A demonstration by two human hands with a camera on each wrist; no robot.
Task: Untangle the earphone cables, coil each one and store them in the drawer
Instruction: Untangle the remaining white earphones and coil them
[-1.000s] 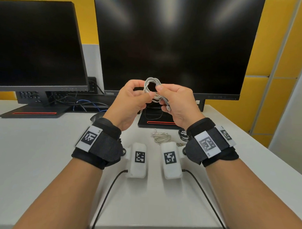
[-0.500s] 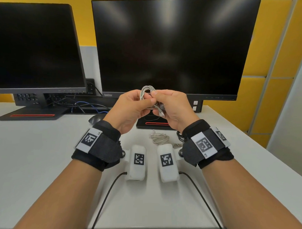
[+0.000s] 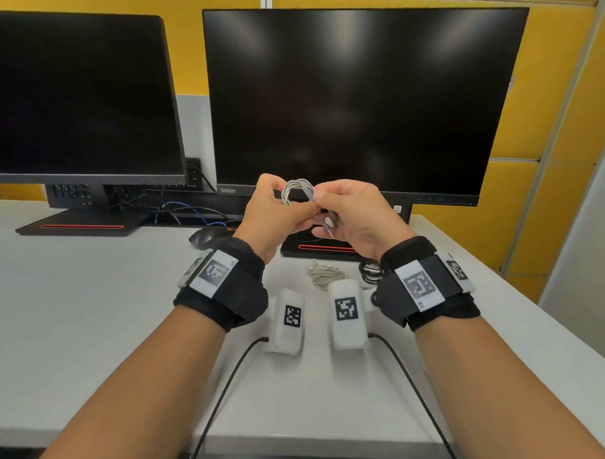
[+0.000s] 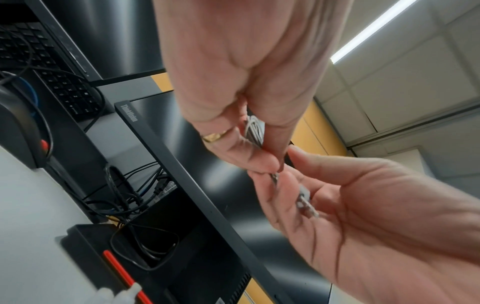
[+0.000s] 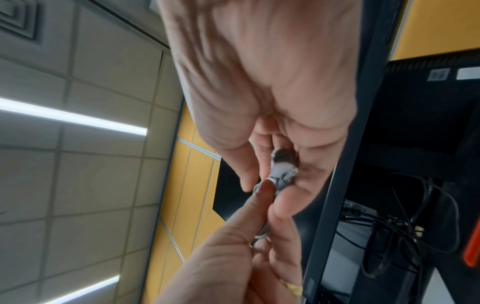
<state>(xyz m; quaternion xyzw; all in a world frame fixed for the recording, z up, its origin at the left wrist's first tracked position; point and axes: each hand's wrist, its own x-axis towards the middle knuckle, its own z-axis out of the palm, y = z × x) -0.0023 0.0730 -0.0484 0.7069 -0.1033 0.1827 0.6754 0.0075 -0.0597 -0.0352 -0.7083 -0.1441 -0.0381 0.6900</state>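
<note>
Both hands are raised in front of the right monitor with a coiled white earphone cable between them. My left hand pinches the coil between thumb and fingers. My right hand grips the cable's loose end, and its plug sticks out below the fingers. On the desk below lie a second, beige coiled cable and a black coiled cable, partly hidden behind my right wrist. No drawer is in view.
Two dark monitors stand at the back of the white desk. A black mouse lies near the monitor bases. Blue and black wires run behind. The desk's front edge is near my forearms.
Both hands have stayed together with the white coil; the right hand's fingers have shifted along the loose end near the plug. The head view has tilted slightly.
</note>
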